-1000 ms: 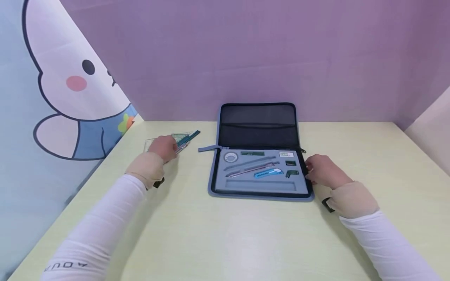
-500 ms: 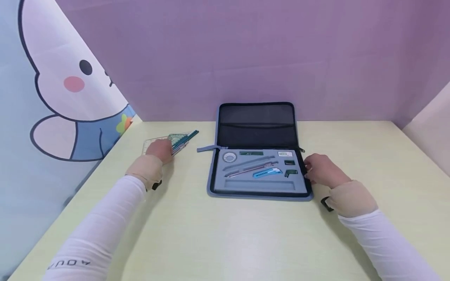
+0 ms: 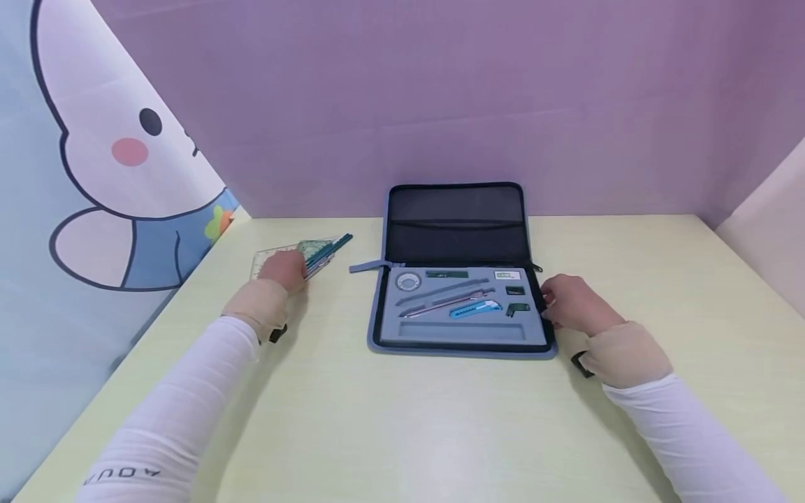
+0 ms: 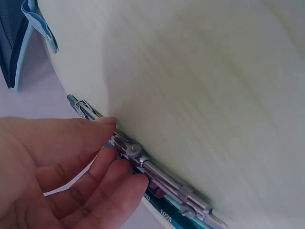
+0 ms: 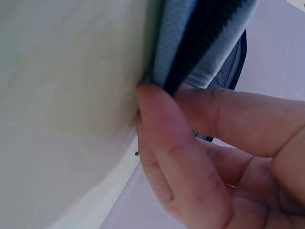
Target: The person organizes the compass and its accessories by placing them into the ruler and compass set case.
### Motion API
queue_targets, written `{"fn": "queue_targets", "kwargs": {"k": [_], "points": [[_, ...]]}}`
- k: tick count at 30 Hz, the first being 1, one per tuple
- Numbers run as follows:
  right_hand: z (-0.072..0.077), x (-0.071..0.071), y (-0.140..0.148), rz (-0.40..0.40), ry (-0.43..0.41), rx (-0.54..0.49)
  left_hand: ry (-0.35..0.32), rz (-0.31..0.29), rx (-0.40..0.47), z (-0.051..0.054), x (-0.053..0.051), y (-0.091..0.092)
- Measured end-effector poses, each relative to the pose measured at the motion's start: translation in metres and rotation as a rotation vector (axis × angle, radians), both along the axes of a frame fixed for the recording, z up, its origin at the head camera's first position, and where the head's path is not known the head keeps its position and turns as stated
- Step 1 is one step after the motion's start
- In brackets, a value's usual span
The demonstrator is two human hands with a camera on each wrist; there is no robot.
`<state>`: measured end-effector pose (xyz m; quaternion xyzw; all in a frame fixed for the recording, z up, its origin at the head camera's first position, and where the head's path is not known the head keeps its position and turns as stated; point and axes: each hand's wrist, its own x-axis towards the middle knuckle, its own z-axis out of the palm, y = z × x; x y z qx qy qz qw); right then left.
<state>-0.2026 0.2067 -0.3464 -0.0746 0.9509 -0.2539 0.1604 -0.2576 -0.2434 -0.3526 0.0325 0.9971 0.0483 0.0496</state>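
Observation:
My left hand [image 3: 283,271] is at a small pile at the left of the table. In the left wrist view its thumb and fingers pinch a silver compass [image 4: 164,174], which lies against a dark green pencil [image 4: 164,210]. Clear set squares with green markings [image 3: 312,247] lie under and behind the hand, partly hidden. My right hand [image 3: 578,304] pinches the right edge of an unzipped blue drawing-set case [image 3: 462,355], thumb and index finger at its zipper rim [image 5: 167,57]. The case lies flat, its black mesh lid [image 3: 455,209] raised at the back.
Grey foam in the case holds a blue utility knife [image 3: 476,309], a silver drawing instrument [image 3: 443,304], a round white disc [image 3: 408,281], a white eraser [image 3: 506,275] and small green pieces [image 3: 518,309]. A long slot [image 3: 462,332] runs along its front. A purple backdrop [image 3: 440,105] stands behind.
My left hand has shifted slightly toward me and left at the pile. My right hand stays at the case edge. The whole head view has drifted a little.

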Motion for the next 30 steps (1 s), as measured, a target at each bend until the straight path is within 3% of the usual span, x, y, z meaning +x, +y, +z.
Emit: {"fn": "queue_targets", "kwargs": {"k": [14,24,30], "points": [[0.0002,-0.0006,0.0008,-0.009,-0.02,0.034,-0.012,-0.008,-0.018,-0.0025,-0.0052,-0.0015],[0.0003,-0.0005,0.0,0.009,0.001,0.02,-0.117,-0.016,0.031,0.0018,-0.009,-0.008],[0.0001,-0.0006,0.0002,-0.002,-0.012,0.027,-0.109,-0.019,0.051,-0.0023,-0.0091,-0.009]]}}
